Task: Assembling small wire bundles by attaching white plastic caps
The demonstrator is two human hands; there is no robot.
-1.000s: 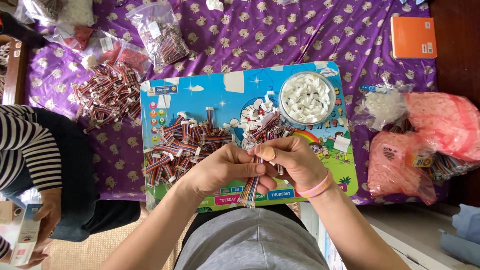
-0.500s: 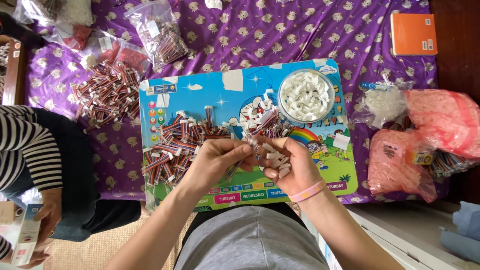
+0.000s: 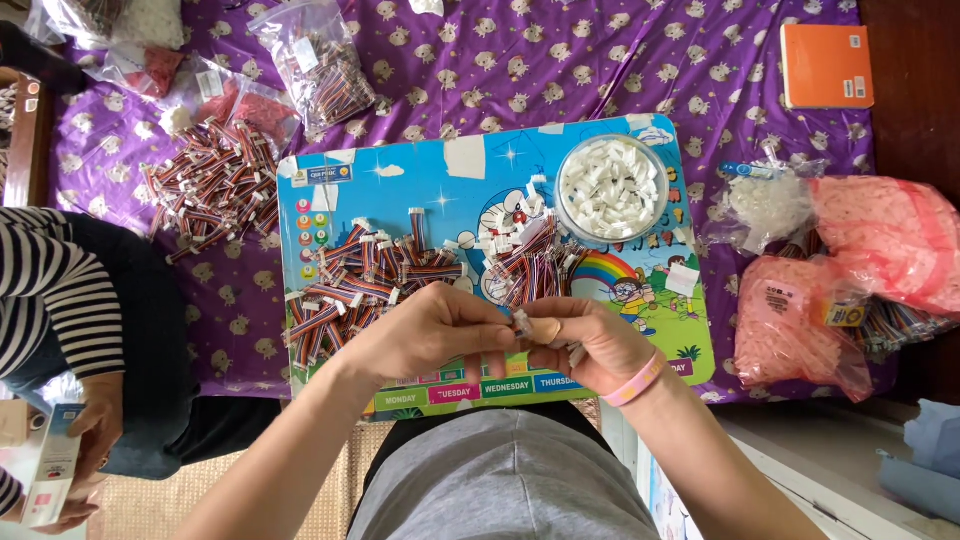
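Note:
My left hand (image 3: 425, 330) and my right hand (image 3: 585, 345) meet over the near edge of a colourful cartoon board (image 3: 420, 190) on my lap. Both pinch one small cable piece (image 3: 521, 322) between their fingertips; its details are mostly hidden by the fingers. My right wrist wears a pink band (image 3: 636, 381). Just beyond my hands lie a pile of striped cable pieces with white plugs (image 3: 360, 280) and a smaller pile (image 3: 530, 265). A round clear bowl (image 3: 612, 187) of white connectors stands at the board's far right.
Another pile of cable pieces (image 3: 205, 185) and clear bags (image 3: 320, 65) lie on the purple cloth at far left. Pink bags (image 3: 880, 240) sit at right, an orange box (image 3: 826, 64) far right. A person in a striped sleeve (image 3: 60, 290) sits left, holding a small box (image 3: 45, 470).
My hands drew together and slightly back toward me, over the board's near edge. The long strand that hung from them a second ago is no longer visible.

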